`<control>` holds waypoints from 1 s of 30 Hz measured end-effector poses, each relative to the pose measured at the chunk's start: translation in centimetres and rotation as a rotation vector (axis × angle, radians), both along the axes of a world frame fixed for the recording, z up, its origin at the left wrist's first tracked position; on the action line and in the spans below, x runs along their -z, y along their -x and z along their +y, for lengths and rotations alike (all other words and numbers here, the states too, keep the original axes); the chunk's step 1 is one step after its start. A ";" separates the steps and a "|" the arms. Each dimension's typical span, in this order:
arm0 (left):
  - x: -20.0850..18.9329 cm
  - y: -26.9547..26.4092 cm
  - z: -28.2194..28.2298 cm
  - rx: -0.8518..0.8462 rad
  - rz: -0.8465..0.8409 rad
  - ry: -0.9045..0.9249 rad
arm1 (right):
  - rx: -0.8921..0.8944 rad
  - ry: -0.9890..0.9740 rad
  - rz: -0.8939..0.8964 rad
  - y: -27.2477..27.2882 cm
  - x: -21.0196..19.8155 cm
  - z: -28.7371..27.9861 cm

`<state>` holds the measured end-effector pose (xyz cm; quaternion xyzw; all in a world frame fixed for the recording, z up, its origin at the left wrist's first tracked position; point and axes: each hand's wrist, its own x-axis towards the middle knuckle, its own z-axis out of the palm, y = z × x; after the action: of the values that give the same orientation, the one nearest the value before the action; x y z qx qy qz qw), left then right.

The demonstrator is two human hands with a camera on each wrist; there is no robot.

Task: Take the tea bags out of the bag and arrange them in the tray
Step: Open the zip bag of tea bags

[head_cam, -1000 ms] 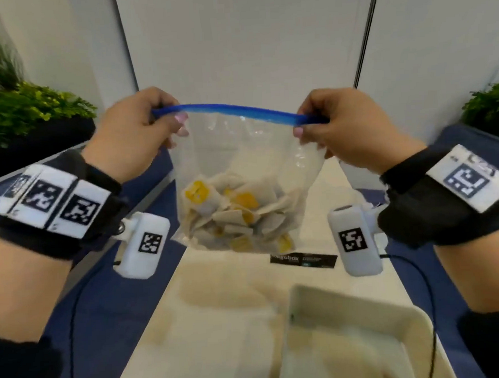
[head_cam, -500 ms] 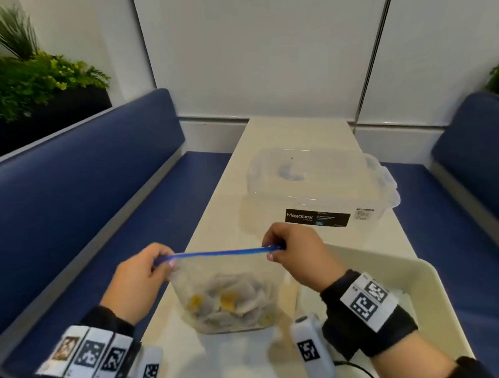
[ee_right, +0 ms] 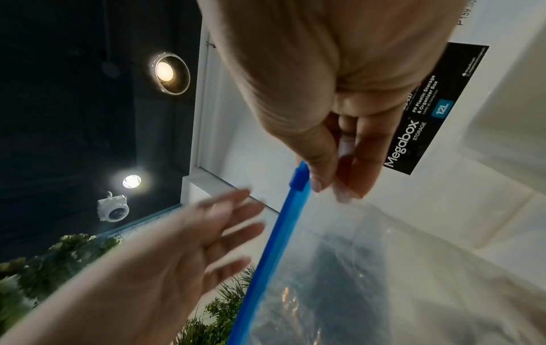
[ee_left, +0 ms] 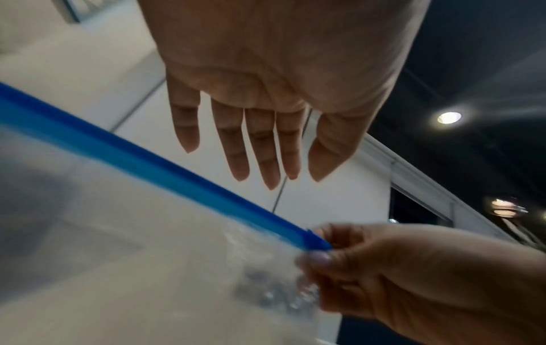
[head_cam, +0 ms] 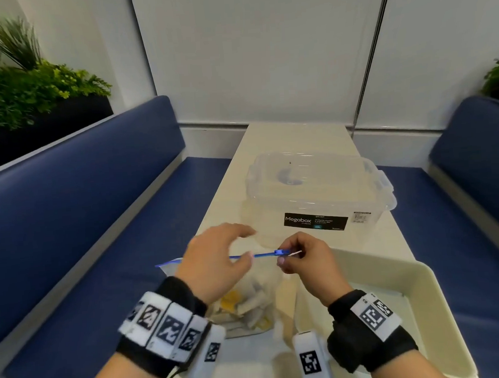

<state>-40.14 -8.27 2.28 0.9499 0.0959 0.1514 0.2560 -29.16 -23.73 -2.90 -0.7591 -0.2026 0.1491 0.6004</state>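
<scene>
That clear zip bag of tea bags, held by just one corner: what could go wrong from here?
The right hand alone pinches the clear blue-zipped plastic bag at one corner; the open left hand holds nothing. The bag might sag or slip. Its blue zipper strip looks closed, so the tea bags stay trapped.

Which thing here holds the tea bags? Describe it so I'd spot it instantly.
Look at the long pale table, just before the big clear storage box. There the right hand pinches a see-through bag; only it has a blue zip strip.
</scene>
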 end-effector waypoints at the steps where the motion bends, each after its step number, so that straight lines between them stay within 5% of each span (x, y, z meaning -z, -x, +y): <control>1: 0.1 -1.0 -1.1 0.042 0.037 -0.033 | 0.009 -0.003 -0.005 0.1 -0.1 0.0; 7: 0.9 -4.5 -2.9 0.016 0.233 -0.177 | 0.055 0.017 -0.072 0.1 -0.2 -0.1; 15: 0.4 -5.0 -2.2 -0.003 0.276 -0.323 | 0.069 0.251 -0.269 -0.2 -0.7 0.4; 30: 0.5 3.4 9.6 -0.312 0.331 -0.288 | 0.083 0.232 -0.204 -2.0 -1.0 0.5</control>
<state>-43.51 1.31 1.76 0.9620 0.2594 0.0438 0.0727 -27.11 -23.26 -1.89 -0.8422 -0.2127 0.0686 0.4907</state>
